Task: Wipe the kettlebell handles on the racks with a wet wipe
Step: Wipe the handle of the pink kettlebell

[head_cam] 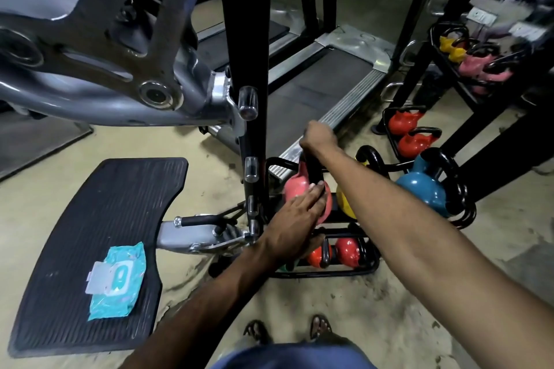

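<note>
1. Treadmill (314, 90), running from centre toward 1 o'clock. Not part of the job.
2. Black ribbed foot plate (105, 219) at 8 o'clock, lying on the floor.
3. Near rack (368, 266), low black frame just right of centre. It holds a blue kettlebell (419, 189) at its 3 o'clock end, a yellow kettlebell (344, 204) mostly hidden behind the right forearm, and red kettlebells (347, 252) on the bottom tier.
4. Far rack (449, 63) at 2 o'clock, well apart from the hands, with more bells.
5. Pink kettlebell (295, 186) at the near rack's 9 o'clock end. This is the one being worked on.
6. Its handle (313, 168) is a black loop that rises from the pink body toward 12 o'clock, long axis roughly upright in view.
7. Left hand (295, 219): fingers straight and flat on the pink body, pressing from 6 o'clock. It holds nothing, and I judge it is steadying the bell.
8. Right hand (319, 136): curled round the top of the handle, directly at 12 o'clock from the left hand. No wipe shows from behind the knuckles, so I cannot tell whether one is inside the grip.
9. Wipes pack (118, 284), teal, on the foot plate at 8 o'clock with its flap open. It lies nearer the left hand.
10. Judgement: the right hand sits on the loop, so the stroke should follow the loop down each leg toward 6 o'clock. Next bell lies toward 3 o'clock, on the right arm's side.
</note>
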Action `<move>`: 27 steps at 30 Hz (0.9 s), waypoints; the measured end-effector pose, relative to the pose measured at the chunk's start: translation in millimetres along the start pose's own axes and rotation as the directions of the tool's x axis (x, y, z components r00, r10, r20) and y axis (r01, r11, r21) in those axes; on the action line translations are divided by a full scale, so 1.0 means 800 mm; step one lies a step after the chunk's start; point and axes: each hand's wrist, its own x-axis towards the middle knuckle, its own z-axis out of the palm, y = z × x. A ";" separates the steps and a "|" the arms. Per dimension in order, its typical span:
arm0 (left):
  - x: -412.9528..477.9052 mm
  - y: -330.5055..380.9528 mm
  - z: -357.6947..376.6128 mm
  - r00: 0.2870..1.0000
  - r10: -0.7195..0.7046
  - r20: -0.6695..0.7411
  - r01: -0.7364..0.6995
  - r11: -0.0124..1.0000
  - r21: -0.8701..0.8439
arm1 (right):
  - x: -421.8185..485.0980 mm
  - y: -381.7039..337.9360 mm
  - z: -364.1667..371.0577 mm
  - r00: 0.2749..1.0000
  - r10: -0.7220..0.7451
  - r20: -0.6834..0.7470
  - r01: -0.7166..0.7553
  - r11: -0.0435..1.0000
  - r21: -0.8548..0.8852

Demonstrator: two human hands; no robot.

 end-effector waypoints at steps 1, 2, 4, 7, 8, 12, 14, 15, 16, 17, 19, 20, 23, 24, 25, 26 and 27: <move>0.000 0.000 -0.001 1.000 0.001 0.012 -0.001 1.000 -0.011 | 0.000 0.010 0.001 0.994 0.110 -0.021 -0.107 0.987 0.121; 0.000 0.000 -0.003 1.000 0.003 0.026 -0.003 1.000 -0.022 | -0.004 0.018 0.004 0.978 0.205 -0.037 -0.191 0.954 0.231; 0.003 -0.001 -0.003 0.998 0.000 0.056 0.001 1.000 -0.009 | -0.022 0.027 0.008 0.934 0.355 -0.041 -0.303 0.847 0.437; 0.003 -0.001 -0.005 0.999 -0.005 0.045 0.004 1.000 0.024 | -0.046 0.029 0.023 0.843 0.524 0.119 -0.393 0.450 0.802; 0.001 0.000 -0.006 0.999 0.000 0.033 0.000 1.000 0.016 | -0.053 0.025 0.027 0.821 0.504 0.267 -0.415 0.207 0.886; -0.003 0.001 -0.012 1.000 0.017 0.022 -0.017 1.000 0.010 | -0.065 0.037 0.036 0.817 0.251 0.520 -0.489 -0.179 0.854; -0.002 0.001 -0.012 0.999 0.014 0.034 -0.014 1.000 0.017 | -0.068 0.048 0.039 0.821 0.202 0.533 -0.496 -0.207 0.843; -0.001 0.001 -0.011 0.999 0.010 0.039 -0.010 1.000 0.017 | -0.073 0.049 0.040 0.829 0.191 0.525 -0.496 -0.179 0.850; -0.001 0.000 -0.010 0.999 0.005 0.043 -0.006 1.000 0.018 | -0.079 0.051 0.041 0.842 0.195 0.503 -0.485 -0.133 0.864; 0.000 0.000 -0.009 0.999 0.002 0.044 -0.003 1.000 0.019 | -0.090 0.052 0.044 0.860 0.240 0.450 -0.448 -0.066 0.892; -0.001 -0.001 -0.004 0.999 -0.002 0.033 0.000 0.999 0.035 | -0.125 0.056 0.049 0.870 0.383 0.310 -0.356 0.053 0.933; -0.002 0.000 0.000 1.000 -0.006 0.027 0.004 0.998 0.056 | -0.146 0.058 0.050 0.873 0.405 0.271 -0.330 0.080 0.941; -0.011 0.009 0.011 1.000 -0.028 0.010 0.027 0.993 0.114 | -0.172 0.069 0.055 0.903 0.341 0.263 -0.301 0.061 0.952; -0.016 0.014 0.013 0.999 -0.028 0.018 0.026 0.992 0.120 | -0.164 0.067 0.051 0.904 0.336 0.265 -0.301 0.058 0.952; -0.022 0.018 0.014 0.999 -0.023 0.032 0.019 0.992 0.122 | -0.149 0.062 0.049 0.899 0.348 0.265 -0.305 0.065 0.950; -0.028 0.022 0.015 0.999 -0.015 0.048 0.009 0.992 0.123 | -0.133 0.057 0.048 0.895 0.367 0.253 -0.300 0.077 0.951; -0.033 0.024 0.016 0.998 -0.007 0.060 0.000 0.993 0.121 | -0.115 0.055 0.050 0.891 0.389 0.233 -0.289 0.090 0.953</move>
